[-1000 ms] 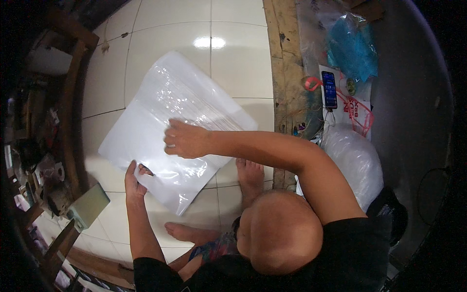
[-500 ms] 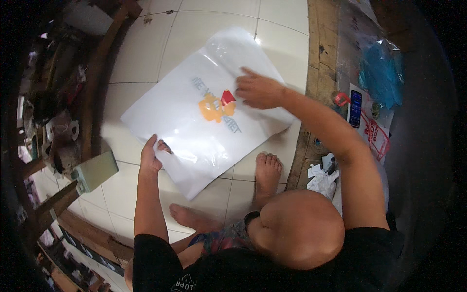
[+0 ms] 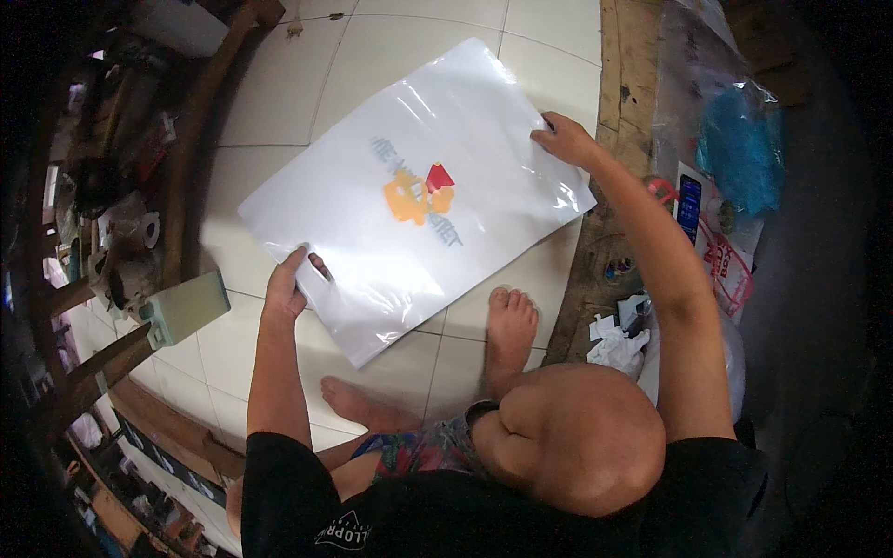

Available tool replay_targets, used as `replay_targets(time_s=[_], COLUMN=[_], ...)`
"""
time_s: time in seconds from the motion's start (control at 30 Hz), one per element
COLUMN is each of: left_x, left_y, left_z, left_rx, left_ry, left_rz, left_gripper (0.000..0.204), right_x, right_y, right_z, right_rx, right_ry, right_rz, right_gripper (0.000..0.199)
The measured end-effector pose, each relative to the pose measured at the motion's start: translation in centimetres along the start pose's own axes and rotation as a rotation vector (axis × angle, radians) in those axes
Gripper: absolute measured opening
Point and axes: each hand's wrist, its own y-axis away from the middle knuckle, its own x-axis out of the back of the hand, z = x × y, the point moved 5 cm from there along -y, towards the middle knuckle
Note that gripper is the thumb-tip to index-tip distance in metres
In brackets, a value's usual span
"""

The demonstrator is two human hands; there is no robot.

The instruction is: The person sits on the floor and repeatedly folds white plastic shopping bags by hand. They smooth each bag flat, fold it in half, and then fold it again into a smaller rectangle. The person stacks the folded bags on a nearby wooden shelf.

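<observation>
A large glossy white plastic bag (image 3: 484, 205), printed with an orange and red picture and grey lettering, is spread out low over the tiled floor in front of me. Near its left end is an oval handle hole (image 3: 319, 267), through which a bit of finger shows. My left hand (image 3: 286, 288) grips that end, thumb on top and fingers underneath. At the opposite end, my right hand (image 3: 565, 141) pinches the edge with bent fingers. The bag lies nearly flat between both hands, with slight creases and bright reflections.
A wooden board (image 3: 625, 56) runs along the right, beside a phone (image 3: 688, 203), blue plastic (image 3: 739, 149), a red roll (image 3: 661, 191) and crumpled white paper (image 3: 617, 348). At left, a pale green jerrycan (image 3: 191, 309) stands by wooden framing. My bare feet (image 3: 512, 330) are close to the bag.
My right hand has moved from above the bag's printed face to its far right edge and now grips it. The bag's curled far end has flattened; my left hand keeps its hold.
</observation>
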Motion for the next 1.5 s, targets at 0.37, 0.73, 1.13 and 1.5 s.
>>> replay_targets(time_s=[0.37,0.73,1.13,1.5], left_x=[0.7,-2.4,0.8,1.0], left_y=[1.5,3.5,2.0,1.8], left_z=[-0.2,-1.5,-4.5,-1.5], left_rx=[-0.543,-0.651,-0.811,-0.398], left_ry=[-1.305,-1.162,-1.206,-0.86], left_rz=[0.717,0.93,0.953,0.822], left_gripper=[0.065,0.06,0.028,0.082], right_x=[-1.0,-1.2,-3.6,-3.1], right_y=[-0.3,0.2,-1.4,-2.4], right_z=[-0.9,-1.3,0.1,1.2], right_rx=[-0.011,0.039,0.058,-0.045], right_ry=[0.054,0.127,0.05,-0.211], right_rz=[-0.027,0.028,0.031,0.029], right_gripper=[0.043,0.044,0.051,0.057])
